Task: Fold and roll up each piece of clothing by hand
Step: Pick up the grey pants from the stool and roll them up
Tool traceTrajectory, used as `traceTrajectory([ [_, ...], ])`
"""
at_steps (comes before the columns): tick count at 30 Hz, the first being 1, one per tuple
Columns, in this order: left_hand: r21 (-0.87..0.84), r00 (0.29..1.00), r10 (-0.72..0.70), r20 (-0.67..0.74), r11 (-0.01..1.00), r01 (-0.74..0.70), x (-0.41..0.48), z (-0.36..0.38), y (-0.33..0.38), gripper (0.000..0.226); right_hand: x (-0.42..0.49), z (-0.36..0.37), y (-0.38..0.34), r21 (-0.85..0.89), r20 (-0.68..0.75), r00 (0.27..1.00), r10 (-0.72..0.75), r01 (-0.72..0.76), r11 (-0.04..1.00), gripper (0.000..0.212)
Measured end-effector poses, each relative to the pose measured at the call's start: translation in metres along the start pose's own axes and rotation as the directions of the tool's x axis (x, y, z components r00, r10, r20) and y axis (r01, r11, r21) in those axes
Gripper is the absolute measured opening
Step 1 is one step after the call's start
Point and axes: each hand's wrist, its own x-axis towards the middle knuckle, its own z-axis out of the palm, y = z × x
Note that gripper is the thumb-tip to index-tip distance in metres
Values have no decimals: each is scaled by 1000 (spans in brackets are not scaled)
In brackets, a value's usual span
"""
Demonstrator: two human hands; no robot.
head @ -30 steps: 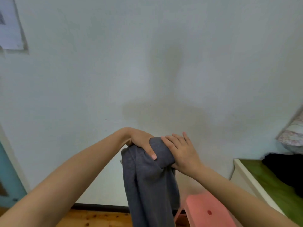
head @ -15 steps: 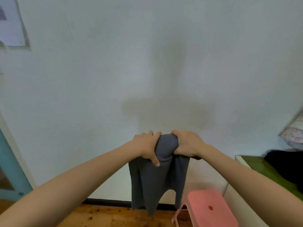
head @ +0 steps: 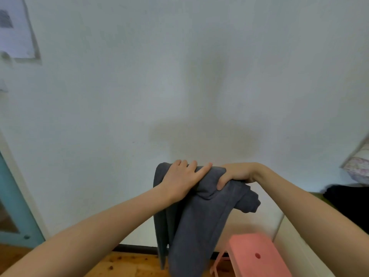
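A dark grey garment (head: 191,222) hangs in the air in front of a pale wall, its top rolled into a thick wad. My left hand (head: 182,177) lies flat over the top left of that roll, fingers stretched to the right. My right hand (head: 232,174) grips the roll's right end from above, thumb pressed into the cloth. The loose lower part drops down toward the floor, and a short fold sticks out to the right below my right wrist.
A pink plastic stool (head: 257,256) stands on the wooden floor (head: 123,264) at the lower right. A green-topped bed (head: 327,198) with dark clothing (head: 347,198) and a pillow (head: 359,166) sits at the right edge. A teal door frame (head: 18,212) is at the left.
My left hand has gone from clutching the roll to lying flat across its top. The roll has turned and grown wider, and a fold now hangs out on the right.
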Motion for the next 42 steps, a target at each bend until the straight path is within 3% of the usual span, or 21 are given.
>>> traceTrajectory([
  [2,-89,984,-79,157,992,94,5,-8,1,56,-2,1,-3,-160,-26,999,23,-27,987,50],
  [5,-207,931,-134,340,955,213,12,-9,0,43,-9,17,-11,-475,-316,944,-89,-76,877,84],
  [7,-269,864,-136,485,917,295,18,-8,-6,53,-11,43,-13,-624,-446,845,-296,-57,779,104],
  [9,-367,788,-81,610,853,372,25,-10,-15,68,-8,72,-6,-750,-460,779,-426,-84,656,115],
  [12,-545,701,106,706,714,441,31,-23,-25,72,7,95,19,-869,-457,690,-562,-212,447,119],
  [14,-588,655,193,731,665,460,33,-30,-32,67,10,92,33,-879,-466,592,-657,-226,420,120],
  [17,-636,615,276,738,588,499,31,-33,-40,65,10,83,45,-906,-416,453,-788,-136,400,104],
  [19,-644,600,299,742,570,510,31,-33,-41,63,11,80,47,-890,-441,422,-792,-94,446,92],
  [23,-573,648,199,735,692,438,30,-36,-35,69,10,72,37,-783,-536,505,-676,0,622,69],
  [26,-523,740,104,664,773,361,20,-27,-22,99,3,61,25,-608,-563,684,-464,38,793,60],
  [28,-340,798,21,603,911,233,9,-20,-9,120,1,53,20,-521,-531,768,-358,38,853,62],
  [30,-154,883,-47,466,979,134,0,-11,4,126,0,43,17,-437,-496,811,-310,76,896,59],
  [35,-18,983,-24,181,999,27,-13,-4,5,117,-9,12,3,-283,-371,896,-244,141,949,43],
  [39,-41,993,28,-116,999,-33,-11,7,-6,84,-11,-1,-4,-135,-172,969,-177,155,979,50],
  [42,-177,998,-64,-1,982,62,-4,1,-6,59,-8,-3,-8,-186,-95,990,-102,83,979,46],
])
